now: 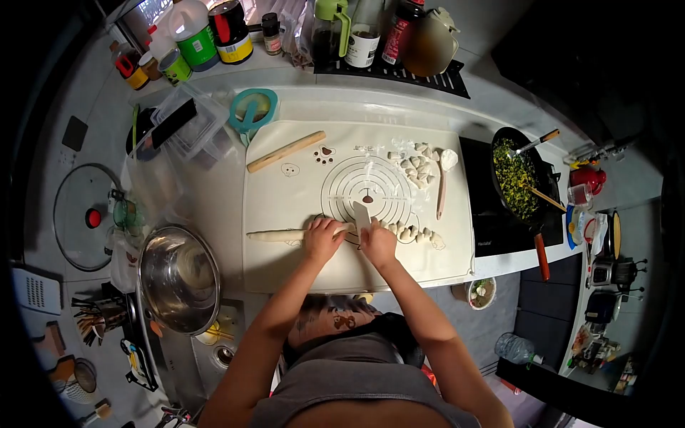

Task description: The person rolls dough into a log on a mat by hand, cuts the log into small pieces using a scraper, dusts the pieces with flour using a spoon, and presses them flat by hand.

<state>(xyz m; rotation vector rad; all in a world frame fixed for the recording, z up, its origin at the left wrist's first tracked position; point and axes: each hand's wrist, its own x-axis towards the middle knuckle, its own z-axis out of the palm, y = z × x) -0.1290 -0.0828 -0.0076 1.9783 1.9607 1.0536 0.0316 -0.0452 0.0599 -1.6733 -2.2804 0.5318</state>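
My left hand [325, 240] rests on a long rope of dough [275, 235], fingers curled over its right end. My right hand [378, 244] grips a knife whose pale, broad blade [362, 215] stands at the end of the rope, close to my left fingertips. Right of the knife, several cut dough pieces [410, 232] lie in a row. All this is on a cream pastry mat [300, 201] printed with circles. Farther back are a heap of small dough pieces [417, 170] and a wooden rolling pin [287, 151].
A spoon [440, 191] with white powder lies at the mat's right. Beyond it, a wok [515, 178] of chopped green and yellow filling sits on the stove. At left are a steel bowl [178, 314] and clear plastic container [153, 182]. Bottles [194, 41] line the back.
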